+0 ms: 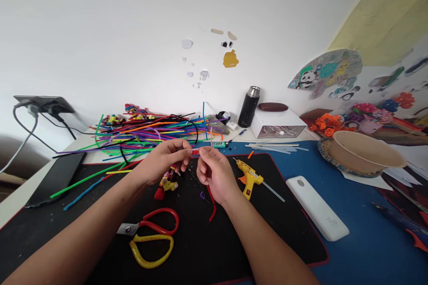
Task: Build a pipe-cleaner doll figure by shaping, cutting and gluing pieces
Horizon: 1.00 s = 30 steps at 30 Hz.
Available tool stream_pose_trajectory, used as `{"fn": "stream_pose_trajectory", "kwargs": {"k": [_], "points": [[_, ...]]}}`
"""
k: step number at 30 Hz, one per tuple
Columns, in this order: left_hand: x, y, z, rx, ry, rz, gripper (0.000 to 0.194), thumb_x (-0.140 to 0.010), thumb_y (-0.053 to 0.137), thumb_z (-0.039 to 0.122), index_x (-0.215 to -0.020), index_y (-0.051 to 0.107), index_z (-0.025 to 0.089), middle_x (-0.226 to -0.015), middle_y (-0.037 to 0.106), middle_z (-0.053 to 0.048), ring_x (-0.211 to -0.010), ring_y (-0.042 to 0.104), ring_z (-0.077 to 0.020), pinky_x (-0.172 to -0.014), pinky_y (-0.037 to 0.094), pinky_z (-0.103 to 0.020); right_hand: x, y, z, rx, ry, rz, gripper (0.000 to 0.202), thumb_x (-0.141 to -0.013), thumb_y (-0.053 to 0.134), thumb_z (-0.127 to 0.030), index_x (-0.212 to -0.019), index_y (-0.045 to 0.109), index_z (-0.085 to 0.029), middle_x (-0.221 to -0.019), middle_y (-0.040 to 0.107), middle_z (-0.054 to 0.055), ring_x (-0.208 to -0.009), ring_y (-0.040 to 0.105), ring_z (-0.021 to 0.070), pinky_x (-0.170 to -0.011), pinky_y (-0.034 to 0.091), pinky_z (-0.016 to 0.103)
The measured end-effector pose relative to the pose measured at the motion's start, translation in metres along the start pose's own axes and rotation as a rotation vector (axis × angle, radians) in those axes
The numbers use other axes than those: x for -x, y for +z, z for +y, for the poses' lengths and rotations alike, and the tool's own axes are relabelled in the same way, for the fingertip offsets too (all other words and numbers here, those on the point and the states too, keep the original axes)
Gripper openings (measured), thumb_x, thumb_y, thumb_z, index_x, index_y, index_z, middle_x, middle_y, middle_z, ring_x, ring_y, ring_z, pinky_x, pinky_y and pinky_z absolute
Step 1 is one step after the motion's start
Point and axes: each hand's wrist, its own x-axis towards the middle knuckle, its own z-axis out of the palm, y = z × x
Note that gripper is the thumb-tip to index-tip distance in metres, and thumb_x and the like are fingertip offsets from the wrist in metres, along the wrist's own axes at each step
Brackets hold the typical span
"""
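Above the black mat, my left hand (170,156) and my right hand (216,171) meet with fingertips pinched. A short bit of red pipe cleaner (195,152) shows between them. Below my right hand a red strand (212,207) hangs or lies; whether it belongs to the same piece I cannot tell. Under my left hand lies a small yellow, pink and red pipe-cleaner figure (169,182), partly covered by the fingers. Scissors (155,231) with one red and one yellow handle rest nearer me, their blades hidden behind my left forearm.
A yellow glue gun (249,176) lies right of my right hand, near a white power bank (317,207). Many coloured pipe cleaners (160,131) are heaped along the wall. Behind stand a black flask (249,107) and a white box (277,122); a beige bowl (368,153) sits right.
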Motion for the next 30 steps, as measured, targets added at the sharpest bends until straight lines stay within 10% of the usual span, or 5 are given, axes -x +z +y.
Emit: {"fn": "stream_pose_trajectory", "kwargs": {"k": [30], "points": [[0.0026, 0.0021, 0.0021, -0.148, 0.057, 0.019, 0.048, -0.089, 0.074, 0.066, -0.087, 0.063, 0.020, -0.062, 0.064, 0.003, -0.049, 0.056, -0.0124, -0.045, 0.041, -0.022, 0.0007, 0.0006, 0.0025, 0.090, -0.015, 0.040, 0.038, -0.082, 0.083, -0.052, -0.087, 0.062, -0.021, -0.055, 0.051, -0.009, -0.039, 0.044, 0.0078, -0.039, 0.022, 0.021]]}}
